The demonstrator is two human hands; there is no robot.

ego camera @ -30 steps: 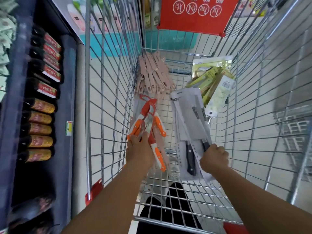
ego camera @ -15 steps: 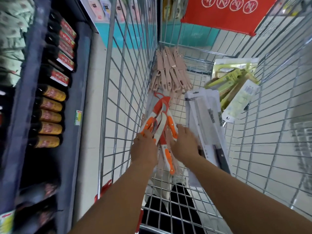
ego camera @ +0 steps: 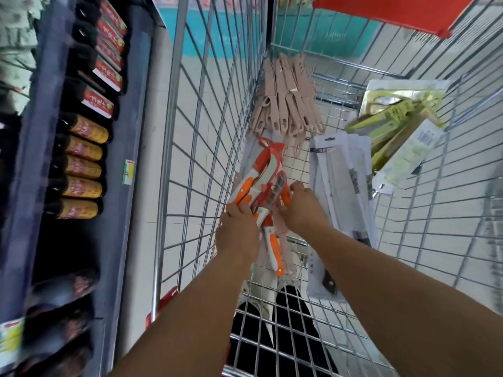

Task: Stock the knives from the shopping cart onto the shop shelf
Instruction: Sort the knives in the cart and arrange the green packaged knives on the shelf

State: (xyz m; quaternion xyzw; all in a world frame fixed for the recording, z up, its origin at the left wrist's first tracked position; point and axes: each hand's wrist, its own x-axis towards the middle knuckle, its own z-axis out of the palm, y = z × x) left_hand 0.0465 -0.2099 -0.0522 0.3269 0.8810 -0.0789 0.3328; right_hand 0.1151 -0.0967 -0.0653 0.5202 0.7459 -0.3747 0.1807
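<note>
Both my hands reach down into the wire shopping cart [ego camera: 206, 148]. My left hand [ego camera: 238, 232] grips the near end of a bundle of orange-handled knife packs [ego camera: 262, 183] that leans against the cart's left wall. On the bundle's right side, my right hand [ego camera: 302, 210] holds the same packs with curled fingers. One more orange-handled knife [ego camera: 276, 254] lies below, between my wrists. Grey packs of black-handled knives [ego camera: 343, 191] lie just right of my right hand.
Beige knives [ego camera: 285, 102] are heaped at the cart's far left corner, and green packaged knives [ego camera: 400, 123] lean on its right wall. A dark shop shelf [ego camera: 136, 104] with rows of bottles [ego camera: 81, 159] stands close on the left. A red sign [ego camera: 394, 12] hangs at the cart's far end.
My right hand let go of the black-handled knife packs and moved left onto the orange bundle. The view has swung toward the shelf on the left.
</note>
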